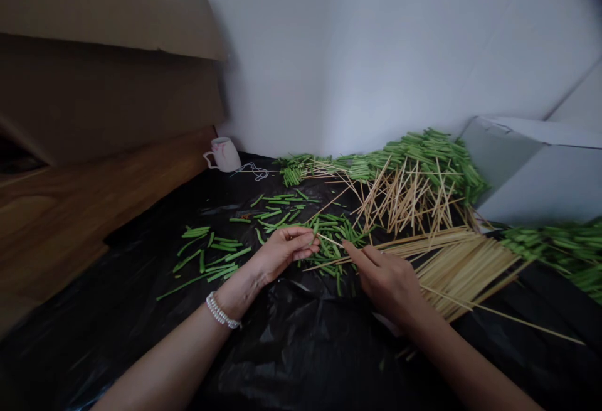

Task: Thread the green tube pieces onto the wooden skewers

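Observation:
Near the middle, my left hand (289, 248) pinches a short piece of green bean (315, 228) between thumb and fingers. A beaded bracelet circles that wrist. My right hand (380, 273) grips a thin wooden skewer (332, 240), whose far end points at the bean and meets my left fingertips. Whether the tip is in the bean I cannot tell. Under and behind my hands lie loose cut bean pieces (348, 232). More bean pieces (226, 254) are scattered to the left. A sheaf of bare skewers (470, 266) spreads beside my right wrist.
Black plastic sheeting (291, 348) covers the work surface. Skewers loaded with beans (423, 154) are heaped against the wall, with more beans (559, 254) at far right. A white mug (224, 155) stands behind. A cardboard box (113, 85) and a pale box (531, 166) flank the space.

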`<state>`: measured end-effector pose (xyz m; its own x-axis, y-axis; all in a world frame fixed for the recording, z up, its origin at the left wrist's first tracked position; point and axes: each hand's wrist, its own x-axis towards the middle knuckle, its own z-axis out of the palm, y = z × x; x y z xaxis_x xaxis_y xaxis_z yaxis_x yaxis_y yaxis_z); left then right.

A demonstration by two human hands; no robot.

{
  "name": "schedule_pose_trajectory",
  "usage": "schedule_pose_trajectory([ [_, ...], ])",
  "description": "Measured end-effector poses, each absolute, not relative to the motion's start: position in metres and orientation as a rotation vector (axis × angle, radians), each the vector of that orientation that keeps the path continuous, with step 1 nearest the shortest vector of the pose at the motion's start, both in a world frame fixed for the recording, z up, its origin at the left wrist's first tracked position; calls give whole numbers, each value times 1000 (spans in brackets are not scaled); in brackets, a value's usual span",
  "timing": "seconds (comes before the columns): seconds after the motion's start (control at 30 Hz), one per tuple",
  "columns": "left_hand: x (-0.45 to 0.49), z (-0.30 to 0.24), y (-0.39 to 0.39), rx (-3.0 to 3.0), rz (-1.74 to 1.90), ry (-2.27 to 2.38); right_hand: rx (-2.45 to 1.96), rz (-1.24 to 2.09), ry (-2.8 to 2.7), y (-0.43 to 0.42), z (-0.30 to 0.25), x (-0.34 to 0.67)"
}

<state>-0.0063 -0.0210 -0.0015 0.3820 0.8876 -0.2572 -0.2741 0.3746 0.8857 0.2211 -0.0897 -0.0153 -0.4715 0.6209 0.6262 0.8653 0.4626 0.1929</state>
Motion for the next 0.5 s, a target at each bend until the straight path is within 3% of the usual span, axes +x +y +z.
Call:
schedule_pose_trajectory([
  [0.5,-7,-3,-21,845,886,861,-1243,-676,-2218,-90,-17,219],
])
